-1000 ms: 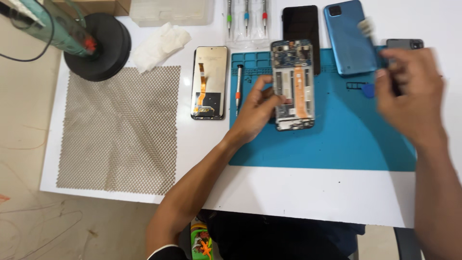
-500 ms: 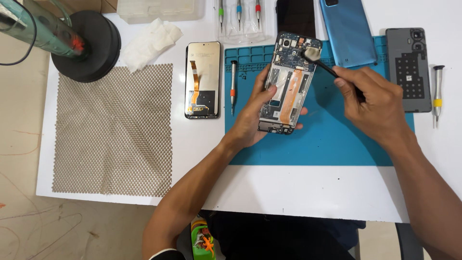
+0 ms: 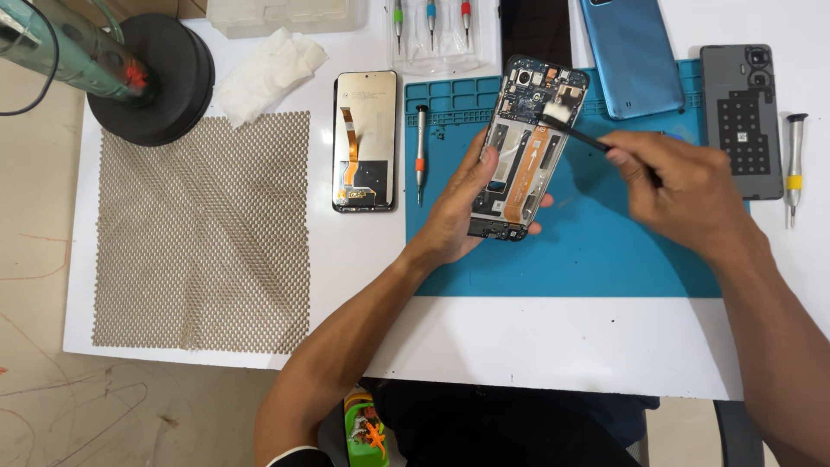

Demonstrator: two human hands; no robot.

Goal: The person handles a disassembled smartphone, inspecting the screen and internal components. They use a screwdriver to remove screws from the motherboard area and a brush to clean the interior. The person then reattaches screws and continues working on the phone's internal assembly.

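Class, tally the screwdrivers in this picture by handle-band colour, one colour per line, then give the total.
Orange-banded screwdriver on the mat edge: 1
Yellow-banded screwdriver at far right: 1
Green-banded screwdriver in the clear case: 1
Blue-banded screwdriver in the case: 1
Red-banded screwdriver in the case: 1
Total: 5

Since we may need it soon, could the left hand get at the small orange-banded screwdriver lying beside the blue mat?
Probably not right away: the left hand is holding the opened phone frame. The orange-banded screwdriver lies uncovered just beside it, so the way is free once the phone is set down.
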